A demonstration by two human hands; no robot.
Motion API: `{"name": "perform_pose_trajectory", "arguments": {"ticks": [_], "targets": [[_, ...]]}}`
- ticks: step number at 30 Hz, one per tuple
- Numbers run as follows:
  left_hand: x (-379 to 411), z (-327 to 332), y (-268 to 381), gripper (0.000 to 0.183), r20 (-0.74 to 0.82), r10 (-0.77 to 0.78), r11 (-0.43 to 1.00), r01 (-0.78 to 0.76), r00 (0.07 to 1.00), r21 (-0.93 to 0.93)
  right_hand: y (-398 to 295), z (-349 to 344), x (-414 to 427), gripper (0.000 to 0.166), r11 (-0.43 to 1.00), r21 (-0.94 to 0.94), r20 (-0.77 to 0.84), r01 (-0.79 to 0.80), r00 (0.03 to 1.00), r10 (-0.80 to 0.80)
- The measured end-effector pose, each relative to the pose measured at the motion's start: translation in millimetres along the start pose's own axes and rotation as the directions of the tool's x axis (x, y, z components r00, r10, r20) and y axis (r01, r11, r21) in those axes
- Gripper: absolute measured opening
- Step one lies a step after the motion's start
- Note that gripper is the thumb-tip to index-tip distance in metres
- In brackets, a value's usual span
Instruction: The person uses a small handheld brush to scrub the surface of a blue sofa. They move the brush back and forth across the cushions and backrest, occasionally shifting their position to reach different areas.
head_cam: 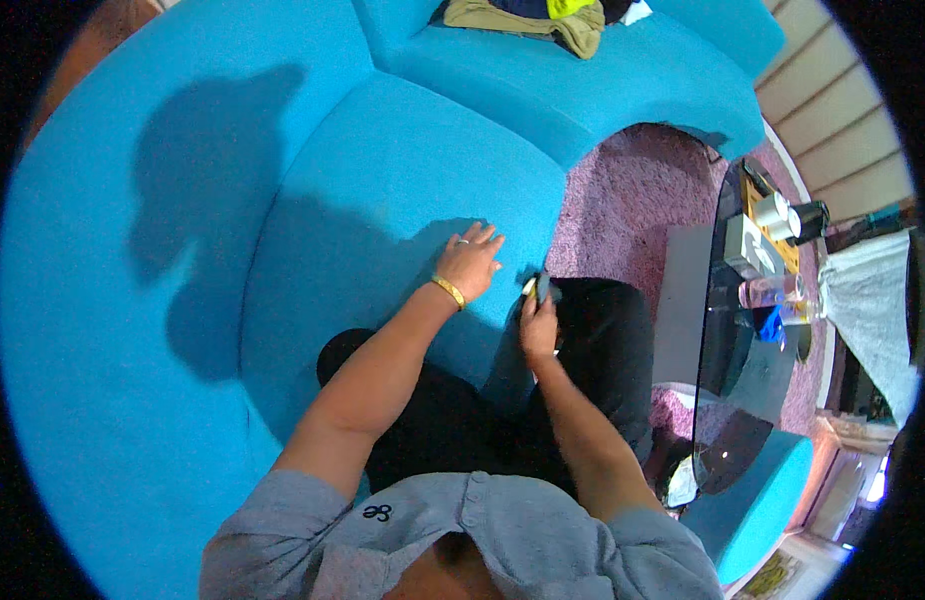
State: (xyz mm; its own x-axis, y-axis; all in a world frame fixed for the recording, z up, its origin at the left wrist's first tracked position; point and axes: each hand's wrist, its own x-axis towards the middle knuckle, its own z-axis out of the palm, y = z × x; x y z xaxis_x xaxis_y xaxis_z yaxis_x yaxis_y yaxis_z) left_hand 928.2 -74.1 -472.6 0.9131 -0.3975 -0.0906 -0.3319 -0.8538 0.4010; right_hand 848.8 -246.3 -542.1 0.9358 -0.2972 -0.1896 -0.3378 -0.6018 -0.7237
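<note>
My left hand (471, 261) lies palm down on the blue fabric sofa seat (402, 165), fingers spread, with nothing in it. A ring is on one finger and a gold-coloured bracelet (450, 292) circles the wrist. To its right, close to the seat's front edge, my right hand (538, 330) grips a small grey object (543, 286) with pale and yellowish parts. Blur and the fingers keep me from telling what it is. Dark trousers (605, 345) cover my legs, and my right hand is beside the right knee.
Folded clothes (507, 19) lie on the far sofa section. A pink shaggy rug (627, 195) covers the floor. On the right, a dark glass table (721, 360) carries white cups (777, 216), a tissue box (744, 247) and a pink glass (770, 290). A blue stool (762, 502) stands nearer.
</note>
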Motion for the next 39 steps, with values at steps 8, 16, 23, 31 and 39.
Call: {"name": "perform_pose_trajectory", "arguments": {"ticks": [8, 16, 23, 31, 39], "targets": [[5.5, 43.5, 29.2, 0.054, -0.210, 0.132, 0.979, -0.094, 0.969, 0.183, 7.9, 10.9, 62.0, 0.049, 0.945, 0.320, -0.059, -0.070, 0.994, 0.094], [28.1, 65.2, 42.7, 0.056, -0.096, 0.038, 0.926, 0.001, 0.995, 0.378, 41.1, 45.7, 275.8, 0.060, 0.718, 0.651, 0.090, -0.245, 0.965, 0.248], [27.5, 58.9, 47.6, 0.055, -0.086, 0.029, 0.912, 0.009, 0.996, 0.409, 149.1, 102.7, 120.4, 0.084, 0.845, 0.178, 0.453, -0.504, 0.804, 0.385], [28.1, 51.7, 51.8, 0.054, -0.023, -0.012, 0.899, 0.021, 1.000, 0.438, 158.2, 86.8, 116.6, 0.074, 0.767, 0.310, 0.393, -0.561, 0.811, 0.434], [27.8, 61.0, 47.4, 0.054, -0.084, 0.008, 0.908, 0.028, 0.996, 0.418, 25.3, 25.6, 163.4, 0.060, 0.792, 0.572, -0.059, -0.213, 0.952, 0.299]]}}
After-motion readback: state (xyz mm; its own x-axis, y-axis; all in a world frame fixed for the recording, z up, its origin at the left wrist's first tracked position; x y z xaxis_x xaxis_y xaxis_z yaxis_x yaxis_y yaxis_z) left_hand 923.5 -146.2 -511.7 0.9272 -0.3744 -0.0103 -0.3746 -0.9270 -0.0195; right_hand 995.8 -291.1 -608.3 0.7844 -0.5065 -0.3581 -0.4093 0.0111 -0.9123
